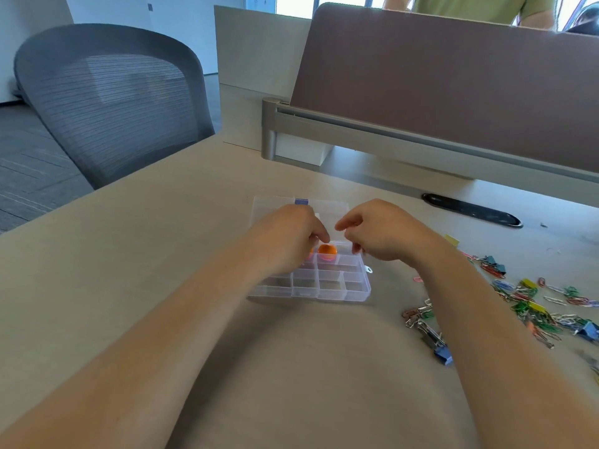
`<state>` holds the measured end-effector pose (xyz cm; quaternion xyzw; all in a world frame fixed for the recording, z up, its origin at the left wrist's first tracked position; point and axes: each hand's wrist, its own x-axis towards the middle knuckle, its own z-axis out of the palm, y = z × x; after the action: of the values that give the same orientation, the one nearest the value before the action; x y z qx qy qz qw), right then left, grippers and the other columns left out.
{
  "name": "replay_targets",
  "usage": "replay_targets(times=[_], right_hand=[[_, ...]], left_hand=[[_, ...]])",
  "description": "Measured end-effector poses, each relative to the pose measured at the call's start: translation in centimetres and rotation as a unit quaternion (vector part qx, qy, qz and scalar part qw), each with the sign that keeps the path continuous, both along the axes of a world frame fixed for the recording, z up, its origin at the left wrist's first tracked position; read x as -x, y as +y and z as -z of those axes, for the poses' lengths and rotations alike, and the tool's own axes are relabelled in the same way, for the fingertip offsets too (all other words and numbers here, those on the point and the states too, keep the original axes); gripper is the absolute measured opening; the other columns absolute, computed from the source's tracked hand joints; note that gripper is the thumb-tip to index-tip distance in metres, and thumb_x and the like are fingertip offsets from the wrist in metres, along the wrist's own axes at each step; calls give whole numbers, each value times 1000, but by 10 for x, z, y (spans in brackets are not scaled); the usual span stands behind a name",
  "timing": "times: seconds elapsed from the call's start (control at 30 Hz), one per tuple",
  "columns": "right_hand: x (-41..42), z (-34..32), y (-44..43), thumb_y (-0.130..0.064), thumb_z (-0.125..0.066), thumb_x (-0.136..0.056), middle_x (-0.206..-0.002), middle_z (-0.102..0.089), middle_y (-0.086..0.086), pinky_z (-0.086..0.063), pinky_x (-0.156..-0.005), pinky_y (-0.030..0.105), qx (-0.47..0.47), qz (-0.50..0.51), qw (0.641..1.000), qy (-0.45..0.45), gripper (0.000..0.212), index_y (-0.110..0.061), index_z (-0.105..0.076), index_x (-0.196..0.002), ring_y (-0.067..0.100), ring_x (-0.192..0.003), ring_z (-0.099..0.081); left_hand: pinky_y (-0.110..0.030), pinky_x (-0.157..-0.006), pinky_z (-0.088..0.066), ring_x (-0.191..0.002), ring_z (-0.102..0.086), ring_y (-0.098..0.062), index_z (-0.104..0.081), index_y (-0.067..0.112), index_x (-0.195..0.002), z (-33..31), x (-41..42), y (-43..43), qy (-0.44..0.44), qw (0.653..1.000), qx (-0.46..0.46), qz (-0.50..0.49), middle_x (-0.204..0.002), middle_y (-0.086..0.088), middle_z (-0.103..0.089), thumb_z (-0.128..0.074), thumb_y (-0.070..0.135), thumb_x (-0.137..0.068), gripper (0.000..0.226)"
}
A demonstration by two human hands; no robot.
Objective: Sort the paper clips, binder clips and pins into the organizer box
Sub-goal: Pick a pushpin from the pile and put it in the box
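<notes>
1. In front of the organizer box, open desk is stretching toward the near edge and off to the box's left.
2. Right of the box, the clip pile is sprawling well apart; behind the box, a divider panel is walling off the desk.
3. Over the box, the left hand and right hand are hovering with fingers curled; I cannot tell whether either is gripping anything. An orange piece is sitting in a compartment beside the left fingertips.

Light: bright daylight from windows at top | Shadows: soft, faint on bench | Focus: mildly soft throughout | Edges: wide-angle bowing, windows overexposed
</notes>
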<state>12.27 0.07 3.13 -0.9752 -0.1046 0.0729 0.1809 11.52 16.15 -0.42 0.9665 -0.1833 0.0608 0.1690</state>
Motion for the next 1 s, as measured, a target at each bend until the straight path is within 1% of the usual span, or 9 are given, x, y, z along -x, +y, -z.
replay_targets(times=[0.07,0.13,0.2,0.3,0.43,0.6,0.73,0.87,1.0], right_hand=[[-3,4,-3,-14,-60,-94,-90,-71,-1,-46,-61,23,-30,8,999,-5,27,-15,-63,-120,4,-60,-62],[-7,8,-6,-18,-69,-88,-77,-73,0,-51,-66,29,-52,31,998,-21,20,-13,-61,-106,9,-60,-65],[-8,8,-6,-20,-73,-86,-70,-72,0,-51,-67,30,-53,34,998,-28,13,-12,-65,-93,12,-60,-65],[-6,7,-6,-20,-73,-86,-73,-71,0,-47,-63,27,-63,27,997,-25,8,-14,-68,-88,12,-63,-64],[-6,9,-6,-22,-74,-86,-76,-71,0,-48,-63,26,-55,34,998,-16,8,-15,-71,-88,11,-65,-66],[-7,11,-5,-24,-79,-79,-84,-73,12,-52,-70,32,-17,46,998,-26,18,-7,-73,-81,25,-80,-70],[-8,13,-5,-27,-81,-76,-85,-73,14,-46,-61,29,-14,55,998,-29,20,-7,-76,-78,27,-82,-68],[-12,20,-7,-36,-82,-76,-86,-71,10,-47,-65,31,-1,66,998,-14,31,-7,-74,-83,25,-80,-66],[-15,23,-10,-36,-83,-74,-86,-69,9,-43,-63,29,-3,79,997,-11,35,-6,-71,-86,24,-79,-64]], left_hand=[[-21,-80,-43,-97,-60,-18,-71,30,-115,1,0,0,-1,1000,-14,12,-115,1,-63,-45,8,-97,38],[-23,-80,-44,-97,-59,-18,-71,31,-115,3,0,-1,-3,1000,-18,20,-116,1,-60,-45,6,-96,41],[-24,-83,-47,-96,-59,-17,-71,31,-114,4,0,-2,-6,999,-20,28,-118,2,-61,-47,4,-95,41],[-23,-83,-46,-93,-56,-14,-70,33,-116,6,-1,-2,-11,999,-29,30,-113,4,-60,-50,5,-95,41],[-22,-80,-42,-97,-58,-18,-71,32,-115,7,-3,-1,-18,999,-27,34,-111,3,-61,-50,7,-96,38],[-18,-78,-39,-96,-59,-16,-73,29,-111,7,-4,-1,-13,999,-12,39,-113,6,-65,-50,6,-94,36],[-17,-82,-39,-101,-59,-15,-72,28,-113,6,-2,-3,-11,999,-9,48,-117,6,-65,-49,8,-95,36],[-15,-83,-33,-104,-57,-14,-70,30,-116,6,-2,-3,-19,998,-22,48,-116,7,-63,-48,9,-96,37],[-16,-85,-34,-106,-57,-15,-70,28,-117,7,-2,-3,-20,999,-16,42,-119,6,-63,-49,10,-96,35]])
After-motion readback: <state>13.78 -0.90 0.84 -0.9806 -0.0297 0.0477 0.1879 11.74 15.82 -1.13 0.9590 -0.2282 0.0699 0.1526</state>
